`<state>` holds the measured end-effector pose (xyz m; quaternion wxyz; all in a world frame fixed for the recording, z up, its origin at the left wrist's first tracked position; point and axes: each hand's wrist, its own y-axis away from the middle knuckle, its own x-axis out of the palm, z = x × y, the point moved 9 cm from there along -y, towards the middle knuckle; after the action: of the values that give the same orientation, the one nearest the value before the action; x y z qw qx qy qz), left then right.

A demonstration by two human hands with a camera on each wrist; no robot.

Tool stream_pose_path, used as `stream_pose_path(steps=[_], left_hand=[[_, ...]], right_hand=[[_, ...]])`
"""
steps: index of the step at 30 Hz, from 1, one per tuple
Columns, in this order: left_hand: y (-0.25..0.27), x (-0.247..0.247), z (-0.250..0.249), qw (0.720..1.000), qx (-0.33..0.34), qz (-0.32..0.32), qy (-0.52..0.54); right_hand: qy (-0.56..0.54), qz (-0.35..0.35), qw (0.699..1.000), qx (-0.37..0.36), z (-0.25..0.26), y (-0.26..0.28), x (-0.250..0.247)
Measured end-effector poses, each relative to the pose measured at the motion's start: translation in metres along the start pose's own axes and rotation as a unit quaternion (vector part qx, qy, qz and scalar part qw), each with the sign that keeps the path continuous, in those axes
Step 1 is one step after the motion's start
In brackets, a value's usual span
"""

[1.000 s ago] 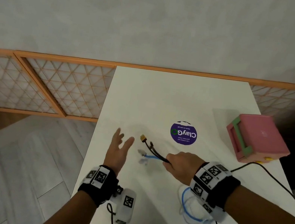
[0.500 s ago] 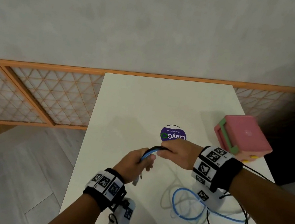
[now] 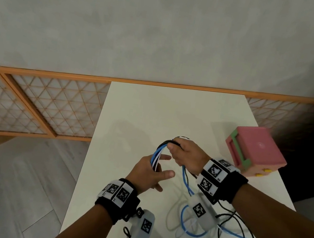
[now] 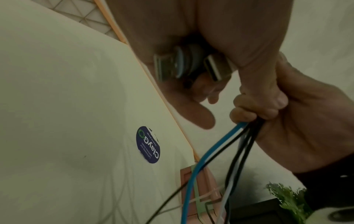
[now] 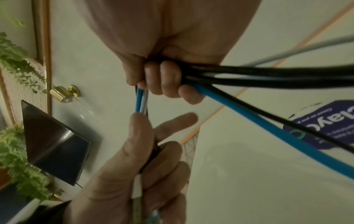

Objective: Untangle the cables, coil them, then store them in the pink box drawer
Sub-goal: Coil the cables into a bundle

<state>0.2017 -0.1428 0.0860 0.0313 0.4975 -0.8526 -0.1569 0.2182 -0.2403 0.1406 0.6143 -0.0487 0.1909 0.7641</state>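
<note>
A bundle of blue, black and white cables (image 3: 156,156) arches between my two hands above the white table (image 3: 152,114). My right hand (image 3: 183,153) grips the bundle in a fist at the top of the arch; the right wrist view shows its fingers (image 5: 162,78) curled round the cables (image 5: 268,75). My left hand (image 3: 155,171) holds the lower end, thumb pressing the strands, index finger stretched out. Metal plugs (image 4: 216,68) lie in its palm. The rest of the cables (image 3: 195,230) trails in loose loops on the table under my right wrist. The pink box (image 3: 257,151) stands at the right.
A round purple sticker (image 4: 149,145) lies on the table below my hands. An orange lattice railing (image 3: 39,104) runs behind the table and to its left. The table's left edge is close to my left forearm. The pink box is near the right edge.
My left hand, open beside the cable ends a second ago, has taken hold of them. Both hands have lifted the bundle off the table into an arch.
</note>
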Motion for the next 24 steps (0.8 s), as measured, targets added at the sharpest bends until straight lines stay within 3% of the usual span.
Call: stream_pose_path(steps=[5, 11, 17, 24], left_hand=[[-0.002, 0.008, -0.002, 1.0, 0.006, 0.005, -0.01], [-0.005, 0.009, -0.017, 0.999, 0.037, 0.009, -0.025], [-0.008, 0.004, -0.02, 0.998, 0.029, 0.012, -0.056], [-0.007, 0.004, -0.029, 0.999, 0.05, -0.013, -0.016]], right_hand=[[-0.055, -0.048, 0.997, -0.013, 0.002, -0.001, 0.009], [-0.106, -0.152, 0.983, -0.014, 0.003, 0.002, 0.005], [-0.244, -0.097, 0.965, -0.021, 0.012, 0.002, 0.02], [-0.299, -0.133, 0.944, -0.052, 0.03, 0.007, 0.014]])
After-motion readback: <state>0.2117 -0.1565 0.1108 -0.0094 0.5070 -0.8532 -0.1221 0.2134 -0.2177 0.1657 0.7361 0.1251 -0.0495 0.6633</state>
